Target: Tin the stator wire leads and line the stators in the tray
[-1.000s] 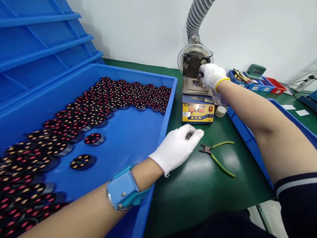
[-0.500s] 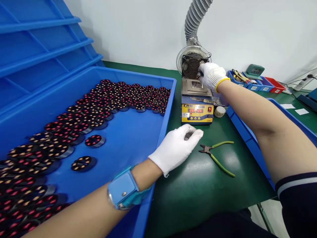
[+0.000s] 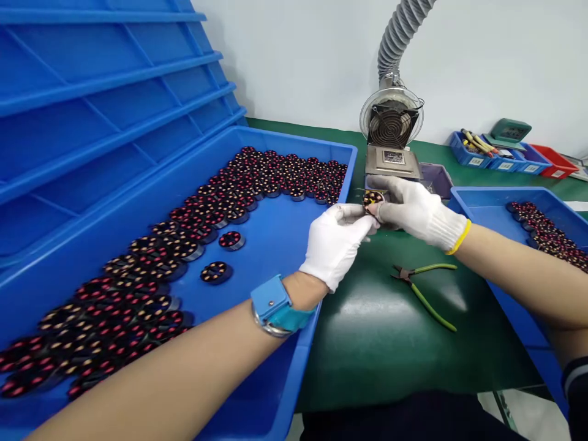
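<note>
Both gloved hands meet in front of the solder pot (image 3: 392, 160). My right hand (image 3: 413, 205) grips a small round black coil part (image 3: 373, 198) with copper-coloured segments, thumb and fingers at its edge. My left hand (image 3: 337, 239) has its thumb and fingers closed on the near left side of the same part; the fingertips partly hide it. Below the hands, green-handled cutting pliers (image 3: 413, 288) lie with handles spread on the green bench (image 3: 367, 361).
A large blue tray (image 3: 275, 257) on the left holds many similar round parts, and another blue tray (image 3: 487, 211) on the right holds more. Ribbed blue trays (image 3: 105, 104) lean at the back left. An exhaust hose (image 3: 399, 43) rises behind a fan (image 3: 391, 127). Small bins (image 3: 505, 164) stand at the back right.
My right hand has come back from above the solder pot, bringing the coil part to my left hand. My left hand has risen and closed on it. The view has shifted.
</note>
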`<state>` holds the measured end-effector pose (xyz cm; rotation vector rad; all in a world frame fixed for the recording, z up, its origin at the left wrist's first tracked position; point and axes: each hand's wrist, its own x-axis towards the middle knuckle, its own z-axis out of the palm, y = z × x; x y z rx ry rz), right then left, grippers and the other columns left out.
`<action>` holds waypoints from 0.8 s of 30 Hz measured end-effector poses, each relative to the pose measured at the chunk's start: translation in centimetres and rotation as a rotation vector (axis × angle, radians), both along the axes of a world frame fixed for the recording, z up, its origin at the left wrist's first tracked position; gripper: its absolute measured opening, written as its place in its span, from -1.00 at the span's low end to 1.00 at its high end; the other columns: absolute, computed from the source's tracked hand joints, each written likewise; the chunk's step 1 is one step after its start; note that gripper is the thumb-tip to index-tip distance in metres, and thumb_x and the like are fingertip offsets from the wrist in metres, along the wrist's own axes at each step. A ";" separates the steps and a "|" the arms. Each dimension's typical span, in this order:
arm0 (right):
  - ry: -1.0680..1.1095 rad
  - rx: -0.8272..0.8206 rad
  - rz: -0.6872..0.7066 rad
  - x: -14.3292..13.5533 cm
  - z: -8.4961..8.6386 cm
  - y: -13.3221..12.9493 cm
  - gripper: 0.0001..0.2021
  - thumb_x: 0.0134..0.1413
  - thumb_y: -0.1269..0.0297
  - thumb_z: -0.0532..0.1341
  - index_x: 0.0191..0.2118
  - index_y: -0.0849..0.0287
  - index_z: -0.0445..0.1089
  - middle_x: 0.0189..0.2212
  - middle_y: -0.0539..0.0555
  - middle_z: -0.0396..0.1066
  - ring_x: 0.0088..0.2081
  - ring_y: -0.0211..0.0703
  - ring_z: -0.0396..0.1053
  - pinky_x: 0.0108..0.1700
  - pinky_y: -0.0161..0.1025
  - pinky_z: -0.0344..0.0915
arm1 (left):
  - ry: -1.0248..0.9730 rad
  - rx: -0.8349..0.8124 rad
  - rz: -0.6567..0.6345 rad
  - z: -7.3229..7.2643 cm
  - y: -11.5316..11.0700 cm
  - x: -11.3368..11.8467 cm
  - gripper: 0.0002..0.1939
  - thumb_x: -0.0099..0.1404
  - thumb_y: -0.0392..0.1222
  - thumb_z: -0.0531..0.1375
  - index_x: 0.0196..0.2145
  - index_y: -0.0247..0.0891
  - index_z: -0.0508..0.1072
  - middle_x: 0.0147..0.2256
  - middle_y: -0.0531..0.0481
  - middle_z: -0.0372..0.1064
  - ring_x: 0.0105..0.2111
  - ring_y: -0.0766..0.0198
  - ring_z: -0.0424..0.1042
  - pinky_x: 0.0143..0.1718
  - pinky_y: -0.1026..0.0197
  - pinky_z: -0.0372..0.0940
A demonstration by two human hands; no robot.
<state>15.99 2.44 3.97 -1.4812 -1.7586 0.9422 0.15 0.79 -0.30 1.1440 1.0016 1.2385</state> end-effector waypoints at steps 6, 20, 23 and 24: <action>0.112 -0.170 0.123 0.8 1.0 -1.4 -0.76 0.22 0.11 0.16 -0.31 0.18 0.44 -0.52 0.02 0.42 -0.52 -0.28 0.39 -0.47 -0.36 0.41 | 0.004 -0.034 -0.052 0.4 -0.1 0.0 -0.76 0.05 -0.23 0.31 -0.28 -0.35 0.47 -0.44 0.03 0.51 -0.44 0.28 0.52 -0.38 0.25 0.42; -0.495 0.277 -0.383 7.2 3.0 11.8 -0.78 0.14 0.21 0.18 -0.23 0.24 0.48 -0.43 0.07 0.45 -0.26 -0.08 0.49 -0.07 -0.09 0.42 | 0.124 -0.038 -0.182 0.2 0.0 0.0 -0.69 0.12 -0.08 0.32 -0.28 -0.36 0.47 -0.40 -0.04 0.49 -0.43 0.26 0.49 -0.35 0.21 0.41; -0.574 0.279 -0.394 7.2 2.7 13.2 -0.76 0.17 0.25 0.15 -0.20 0.32 0.45 -0.27 0.16 0.46 -0.09 -0.03 0.44 0.04 -0.11 0.33 | 0.138 -0.039 -0.196 0.3 0.0 -0.2 -0.69 0.12 -0.05 0.32 -0.28 -0.36 0.47 -0.41 -0.05 0.49 -0.43 0.25 0.49 -0.35 0.19 0.40; -0.590 0.260 -0.399 7.1 2.5 13.4 -0.74 0.18 0.26 0.14 -0.15 0.35 0.44 -0.21 0.19 0.45 -0.03 0.00 0.41 0.07 -0.10 0.30 | 0.140 -0.038 -0.201 0.4 -0.1 -0.2 -0.69 0.12 -0.05 0.32 -0.29 -0.36 0.47 -0.41 -0.05 0.49 -0.43 0.25 0.49 -0.35 0.19 0.40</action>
